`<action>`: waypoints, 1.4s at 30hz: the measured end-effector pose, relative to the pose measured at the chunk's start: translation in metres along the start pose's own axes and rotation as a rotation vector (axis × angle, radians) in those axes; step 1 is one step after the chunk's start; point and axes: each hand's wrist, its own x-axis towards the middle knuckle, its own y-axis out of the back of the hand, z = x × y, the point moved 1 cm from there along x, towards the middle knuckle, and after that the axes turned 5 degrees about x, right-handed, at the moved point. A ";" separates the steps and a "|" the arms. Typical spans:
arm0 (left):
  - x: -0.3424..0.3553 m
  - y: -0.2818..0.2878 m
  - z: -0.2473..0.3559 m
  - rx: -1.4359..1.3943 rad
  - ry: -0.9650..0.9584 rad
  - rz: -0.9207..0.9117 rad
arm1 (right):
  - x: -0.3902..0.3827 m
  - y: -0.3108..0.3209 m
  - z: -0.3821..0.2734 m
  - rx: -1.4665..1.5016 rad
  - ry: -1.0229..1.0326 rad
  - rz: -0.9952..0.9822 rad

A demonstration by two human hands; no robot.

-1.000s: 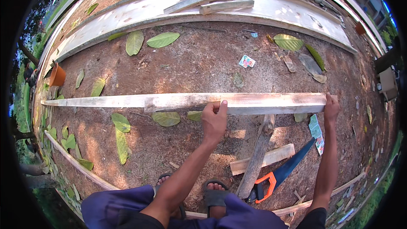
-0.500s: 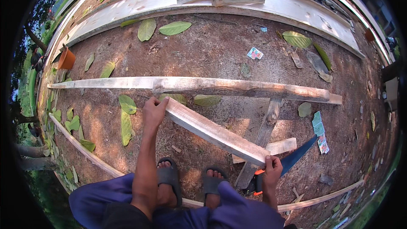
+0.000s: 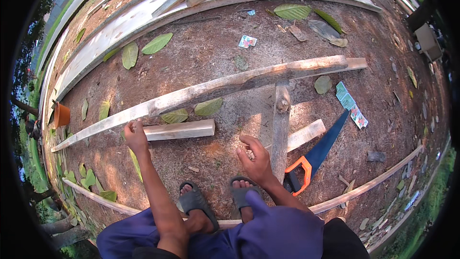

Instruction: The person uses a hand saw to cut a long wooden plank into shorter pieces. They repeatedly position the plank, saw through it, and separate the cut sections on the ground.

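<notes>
I seem to be setting the short block [image 3: 184,130] on the ground [image 3: 206,43], near the long beam [image 3: 230,84]. My left hand [image 3: 137,140] is at its left end, grip unclear; my right hand [image 3: 258,162] hangs half-open, empty. Shifting the block calls for both hands.

Leaves all over the dirt here, tbh: a big ribbed green one [image 3: 293,11] up top, a greyish curled one [image 3: 324,29] just beside it. There's an orange pot [image 3: 62,115] way over on the left, a cardboard box [image 3: 428,42] at far right, a colourful paper scrap [image 3: 247,41] mid-ground, plus a strip of printed papers [image 3: 346,98] lying right of a roundish leaf [image 3: 323,85].
</notes>
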 end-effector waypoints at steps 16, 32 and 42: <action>-0.129 -0.189 0.190 0.401 -1.128 -0.467 | -0.143 0.145 0.064 -0.722 -0.406 0.162; -0.104 -0.193 0.195 0.515 -1.135 -0.648 | -0.125 0.122 0.069 -0.512 -0.619 0.150; -0.114 -0.205 0.211 0.399 -0.931 -0.615 | -0.129 0.174 -0.007 0.255 -0.317 0.893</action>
